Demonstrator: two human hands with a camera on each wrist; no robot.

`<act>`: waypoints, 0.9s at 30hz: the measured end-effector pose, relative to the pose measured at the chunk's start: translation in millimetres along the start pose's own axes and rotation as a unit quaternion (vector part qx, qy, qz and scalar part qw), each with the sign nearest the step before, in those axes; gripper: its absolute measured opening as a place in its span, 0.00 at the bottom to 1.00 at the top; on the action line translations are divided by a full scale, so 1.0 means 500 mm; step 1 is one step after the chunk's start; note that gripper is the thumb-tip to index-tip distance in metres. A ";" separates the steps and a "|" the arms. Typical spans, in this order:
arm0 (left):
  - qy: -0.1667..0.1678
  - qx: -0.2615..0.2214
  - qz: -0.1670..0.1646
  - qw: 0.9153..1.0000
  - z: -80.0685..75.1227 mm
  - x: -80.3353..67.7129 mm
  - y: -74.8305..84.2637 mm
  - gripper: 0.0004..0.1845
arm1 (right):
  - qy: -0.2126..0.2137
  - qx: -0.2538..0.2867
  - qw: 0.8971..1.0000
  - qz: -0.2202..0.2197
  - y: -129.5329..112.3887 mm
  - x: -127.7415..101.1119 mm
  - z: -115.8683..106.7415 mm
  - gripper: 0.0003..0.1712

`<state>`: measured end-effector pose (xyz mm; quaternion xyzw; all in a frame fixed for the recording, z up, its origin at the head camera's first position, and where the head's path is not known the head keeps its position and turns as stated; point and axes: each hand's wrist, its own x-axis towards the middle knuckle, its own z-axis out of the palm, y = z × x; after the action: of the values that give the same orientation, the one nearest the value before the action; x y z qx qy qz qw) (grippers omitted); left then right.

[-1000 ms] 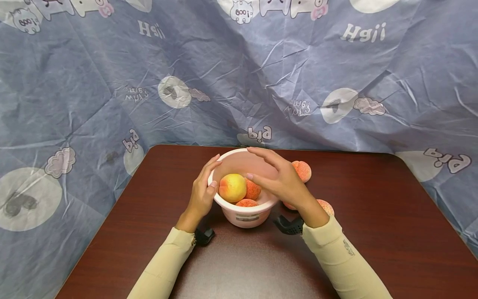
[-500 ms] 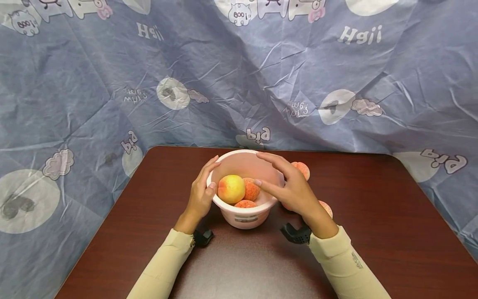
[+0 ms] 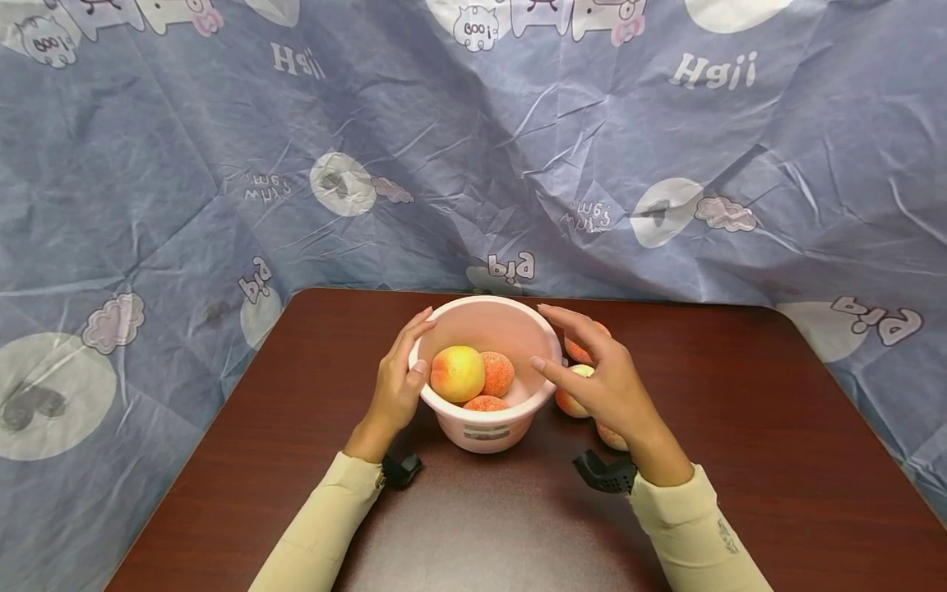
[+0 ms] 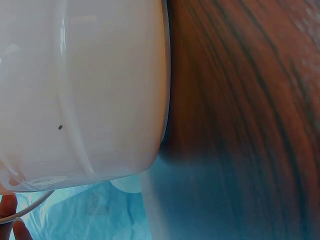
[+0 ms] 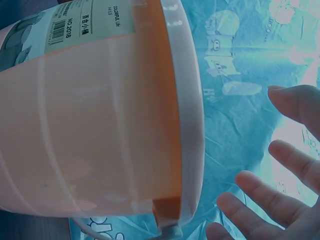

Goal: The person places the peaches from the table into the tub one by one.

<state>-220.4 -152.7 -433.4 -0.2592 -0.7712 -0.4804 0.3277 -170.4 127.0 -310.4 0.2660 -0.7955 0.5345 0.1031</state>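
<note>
A pink plastic basin (image 3: 481,432) stands on the table, tilted slightly toward me in the head view. Inside lie one yellow-red peach (image 3: 458,374) and two orange-red peaches, one beside it (image 3: 497,374) and one near the front wall. My left hand (image 3: 395,390) holds the basin's left rim, its thumb over the edge. Beside the right rim, my right hand (image 3: 602,378) hovers with thumb and fingers spread and nothing between them. In the right wrist view its fingers (image 5: 270,200) are apart from the basin. Below and behind that hand, several peaches, including a yellowish one (image 3: 573,401), are partly covered.
The dark brown table (image 3: 769,460) extends on both sides. A wrinkled blue cloth (image 3: 473,148) with cartoon prints hangs behind its far edge. Black wrist straps (image 3: 608,474) sit on both wrists. A thin handle (image 5: 92,230) shows below the basin in the right wrist view.
My right hand has moved right, from above the basin's opening to beyond its right rim, uncovering part of the yellowish peach. The left hand and the peaches inside stay nearly where they were.
</note>
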 end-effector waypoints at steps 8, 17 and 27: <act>-0.003 -0.002 0.000 1.000 -0.002 0.000 0.002 0.40 | 0.013 -0.016 1.000 -0.005 0.007 -0.010 -0.011 0.33; -0.004 -0.004 0.001 1.000 0.000 -0.003 0.001 0.39 | 0.033 -0.050 0.998 0.005 0.064 -0.019 -0.035 0.36; -0.002 0.000 -0.002 1.000 0.001 -0.001 0.005 0.39 | 0.045 -0.065 0.997 0.016 0.097 -0.027 -0.065 0.36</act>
<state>-218.6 -151.2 -432.4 -0.2588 -0.7720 -0.4806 0.3257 -188.9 174.6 -341.6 0.2214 -0.8271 0.4951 0.1473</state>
